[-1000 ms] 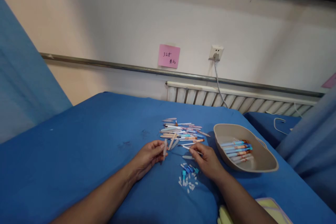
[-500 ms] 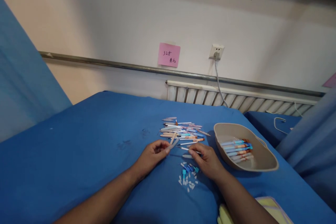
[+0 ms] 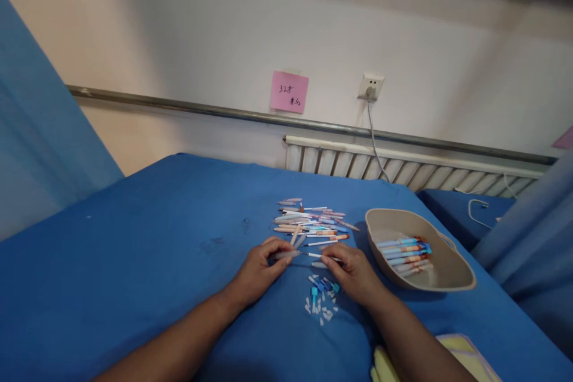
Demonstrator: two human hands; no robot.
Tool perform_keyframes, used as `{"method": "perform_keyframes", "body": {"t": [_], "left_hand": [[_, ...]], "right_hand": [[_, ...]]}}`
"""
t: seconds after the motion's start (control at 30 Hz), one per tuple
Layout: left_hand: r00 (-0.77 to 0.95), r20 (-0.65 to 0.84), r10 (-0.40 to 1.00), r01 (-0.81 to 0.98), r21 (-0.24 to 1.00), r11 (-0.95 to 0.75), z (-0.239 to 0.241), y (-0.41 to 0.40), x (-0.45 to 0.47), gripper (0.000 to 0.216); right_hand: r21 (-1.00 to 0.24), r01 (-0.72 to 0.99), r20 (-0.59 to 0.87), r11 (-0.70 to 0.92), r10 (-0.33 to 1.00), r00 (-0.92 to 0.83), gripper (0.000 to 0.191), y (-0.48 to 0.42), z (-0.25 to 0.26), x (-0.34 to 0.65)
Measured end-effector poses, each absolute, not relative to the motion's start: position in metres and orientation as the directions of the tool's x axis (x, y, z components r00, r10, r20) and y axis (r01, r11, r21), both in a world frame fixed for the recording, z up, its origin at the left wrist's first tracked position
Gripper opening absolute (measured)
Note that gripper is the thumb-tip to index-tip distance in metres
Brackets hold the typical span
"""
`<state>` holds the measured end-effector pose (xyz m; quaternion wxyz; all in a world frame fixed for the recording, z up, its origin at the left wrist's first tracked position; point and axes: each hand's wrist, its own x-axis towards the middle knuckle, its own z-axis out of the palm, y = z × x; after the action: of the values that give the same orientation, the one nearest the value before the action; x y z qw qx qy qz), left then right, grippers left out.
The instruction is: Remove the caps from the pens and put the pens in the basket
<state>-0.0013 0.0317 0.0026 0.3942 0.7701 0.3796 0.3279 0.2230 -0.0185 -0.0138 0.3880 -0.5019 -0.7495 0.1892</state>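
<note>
My left hand [image 3: 263,262] is closed on a greyish pen barrel [image 3: 286,255], held sideways with its end toward the right. Between the fingers of my right hand [image 3: 351,267] is a thin white pen refill [image 3: 314,255], its dark tip at the barrel's end. Whether the tip is inside cannot be made out. Just beyond both hands lies a pile of pen parts [image 3: 308,221], with barrels, white refills and printed pieces. On the near side, small white cone tips [image 3: 328,314] and blue caps [image 3: 314,292] are scattered on the blue cloth. Another greyish barrel [image 3: 319,264] lies by my right fingers.
To the right stands a beige basket [image 3: 452,277] holding several pens with blue, orange and brown parts [image 3: 405,253]. A yellow cloth [image 3: 461,352] lies near my right forearm. Behind the blue-covered table [image 3: 147,239] are a radiator [image 3: 340,161] and a wall socket [image 3: 370,86].
The greyish barrel in my left hand now lies level, in line with the refill. The refill's dark tip, apart from the barrel before, now meets its end.
</note>
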Motion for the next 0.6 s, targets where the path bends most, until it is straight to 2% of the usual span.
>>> {"method": "perform_keyframes", "body": {"t": [0.27, 0.43, 0.6], "left_hand": [[0.524, 0.249, 0.815, 0.344, 0.813, -0.470, 0.0010, 0.0312, -0.0023, 0.017], [0.466, 0.204, 0.861, 0.364, 0.842, -0.397, -0.0023, 0.0283, -0.0019, 0.026], [0.437, 0.177, 0.882, 0.294, 0.898, -0.326, -0.0036, 0.0250, -0.0005, 0.037]], "right_hand": [[-0.624, 0.648, 0.386, 0.436, 0.893, -0.230, 0.015, -0.0190, -0.0144, 0.2251], [-0.608, 0.659, 0.372, 0.442, 0.893, -0.255, 0.017, -0.0210, -0.0113, 0.2233], [-0.620, 0.643, 0.367, 0.449, 0.891, -0.268, 0.018, -0.0219, -0.0120, 0.2200]]}}
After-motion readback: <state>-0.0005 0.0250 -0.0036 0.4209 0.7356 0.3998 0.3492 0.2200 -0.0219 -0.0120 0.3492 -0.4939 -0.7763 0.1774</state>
